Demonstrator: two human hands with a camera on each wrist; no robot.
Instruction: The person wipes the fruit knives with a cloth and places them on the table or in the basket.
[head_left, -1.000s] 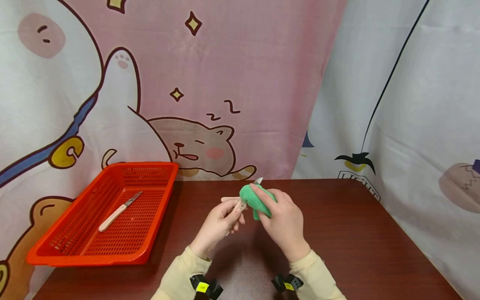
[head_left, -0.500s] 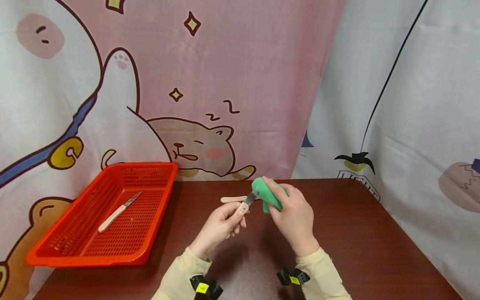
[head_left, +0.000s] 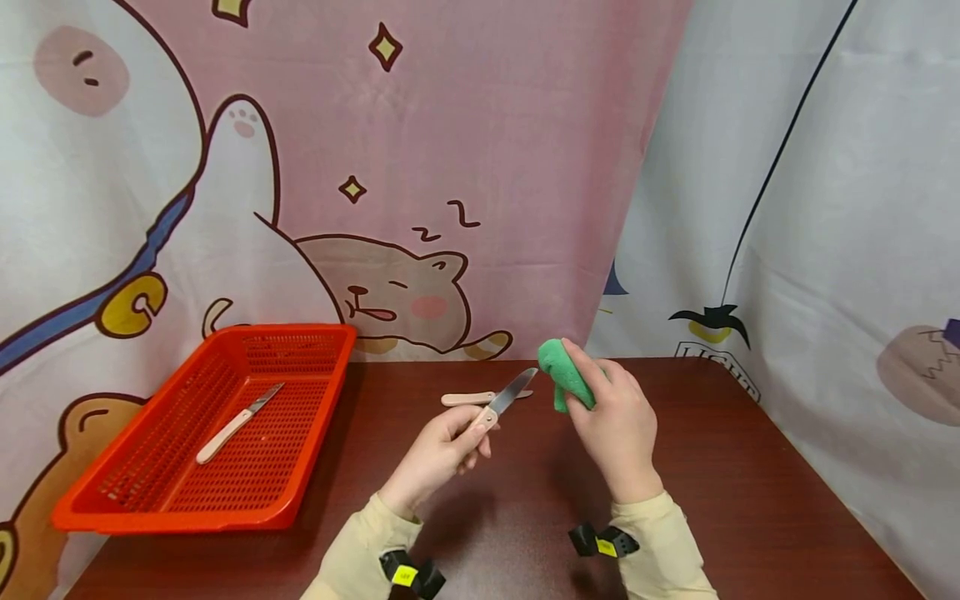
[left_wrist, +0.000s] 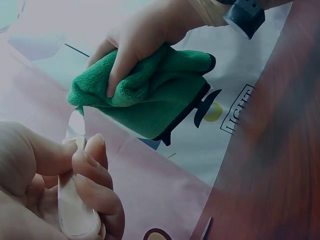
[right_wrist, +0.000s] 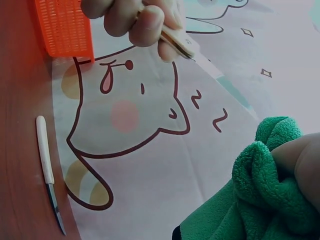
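My left hand (head_left: 442,446) grips a folding knife by its pale handle (left_wrist: 77,205), the knife's blade (head_left: 513,390) pointing up and to the right. In my right hand (head_left: 615,425) is a bunched green cloth (head_left: 564,375) with a dark edge, pinched between thumb and fingers. The cloth sits just past the blade's tip; in the right wrist view a small gap shows between the tip and the green cloth (right_wrist: 272,165). Behind my left hand, a second pale-handled knife (head_left: 468,399) lies on the table, its blade partly hidden behind the held one.
A red plastic basket (head_left: 288,500) stands at the left of the brown table (head_left: 750,483). Another pale-handled knife (head_left: 238,423) lies open inside it. A printed curtain (head_left: 540,167) hangs close behind the table's far edge.
My right hand has drawn the cloth up and to the right along the blade and off its tip, baring the blade. My left hand has stayed nearly still.
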